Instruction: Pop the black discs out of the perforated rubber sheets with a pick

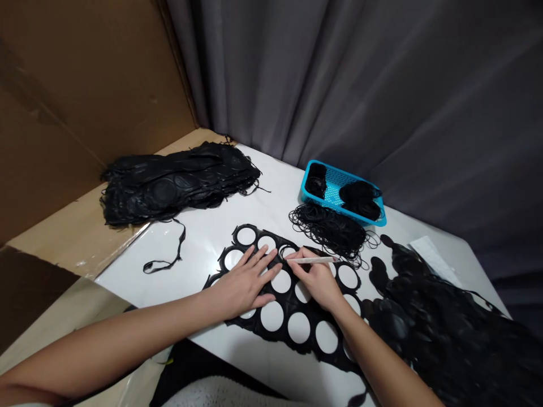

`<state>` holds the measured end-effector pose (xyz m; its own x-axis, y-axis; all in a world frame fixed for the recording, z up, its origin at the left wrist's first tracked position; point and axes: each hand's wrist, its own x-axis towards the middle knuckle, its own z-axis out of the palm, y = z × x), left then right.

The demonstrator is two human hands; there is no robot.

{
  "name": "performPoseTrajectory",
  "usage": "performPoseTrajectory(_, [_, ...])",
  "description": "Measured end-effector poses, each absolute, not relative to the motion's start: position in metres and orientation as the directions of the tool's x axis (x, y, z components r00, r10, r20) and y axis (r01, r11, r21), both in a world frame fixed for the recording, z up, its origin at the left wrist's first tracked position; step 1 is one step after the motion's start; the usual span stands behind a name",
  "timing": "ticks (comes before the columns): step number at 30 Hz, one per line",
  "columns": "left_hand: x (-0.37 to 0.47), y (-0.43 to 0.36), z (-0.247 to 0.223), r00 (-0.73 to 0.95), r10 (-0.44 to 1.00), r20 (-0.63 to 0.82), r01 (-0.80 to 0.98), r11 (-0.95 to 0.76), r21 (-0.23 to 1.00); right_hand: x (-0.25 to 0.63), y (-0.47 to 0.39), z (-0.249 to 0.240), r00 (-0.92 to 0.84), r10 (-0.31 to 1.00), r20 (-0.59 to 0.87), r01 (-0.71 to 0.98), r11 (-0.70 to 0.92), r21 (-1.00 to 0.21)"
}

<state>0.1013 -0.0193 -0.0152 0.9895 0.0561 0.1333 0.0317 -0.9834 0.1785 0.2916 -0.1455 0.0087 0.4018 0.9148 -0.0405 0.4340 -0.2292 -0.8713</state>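
A black rubber sheet (288,305) with rows of round holes lies flat on the white table, which shows through the holes. My left hand (248,280) rests spread on the sheet's left part, palm down and fingers apart. In my right hand (318,282) is a thin, pale, pen-like tool (311,260), pinched between thumb and fingers. Its tip is at a hole near the sheet's far edge, where a thin black ring (287,250) shows. Just beyond the sheet lies a heap of thin black rings (328,226).
A blue basket (303,189) holding bundles of black rings stands at the back. Black sheets (178,183) are stacked at the left, near a cardboard wall (85,85). Black scrap pieces (458,333) pile up at the right. A grey curtain (360,85) hangs behind the table.
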Motion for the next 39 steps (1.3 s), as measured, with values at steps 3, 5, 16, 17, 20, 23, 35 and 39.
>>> performPoseTrajectory(3, [0.101, -0.019, -0.016, 0.986, 0.061, 0.156, 0.029, -0.98, 0.196, 0.29, -0.147, 0.01, 0.42, 0.906, -0.047, 0.44, -0.249, -0.863])
performPoseTrajectory(5, [0.101, -0.019, -0.017, 0.987, 0.059, 0.15, 0.028, -0.98, 0.198, 0.29, -0.147, 0.01, 0.428, 0.902, -0.05, 0.448, -0.26, -0.856])
performPoseTrajectory(16, [0.1, -0.02, -0.018, 0.983, 0.126, 0.131, 0.094, -0.968, 0.231, 0.271, -0.16, -0.006, 0.214, 0.948, 0.235, 0.828, -0.048, -0.559])
performPoseTrajectory(17, [0.1, -0.02, -0.017, 0.982, 0.132, 0.136, 0.098, -0.966, 0.237, 0.27, -0.16, -0.008, 0.171, 0.952, 0.255, 0.875, -0.028, -0.483])
performPoseTrajectory(20, [0.099, -0.02, -0.017, 0.98, 0.141, 0.138, 0.103, -0.963, 0.249, 0.283, -0.154, -0.007, 0.117, 0.945, 0.304, 0.951, -0.018, -0.308])
performPoseTrajectory(23, [0.099, -0.02, -0.016, 0.981, 0.145, 0.13, 0.109, -0.962, 0.249, 0.325, -0.142, 0.007, 0.264, 0.88, 0.395, 0.956, -0.183, -0.23])
performPoseTrajectory(35, [0.078, 0.004, -0.011, 0.967, 0.153, 0.204, 0.111, -0.973, 0.204, 0.322, -0.103, 0.032, 0.509, 0.846, 0.16, 0.597, -0.213, -0.774])
performPoseTrajectory(39, [0.066, 0.009, -0.012, 0.975, 0.153, 0.158, 0.123, -0.975, 0.184, 0.282, -0.095, 0.014, 0.349, 0.935, 0.064, 0.519, -0.136, -0.844])
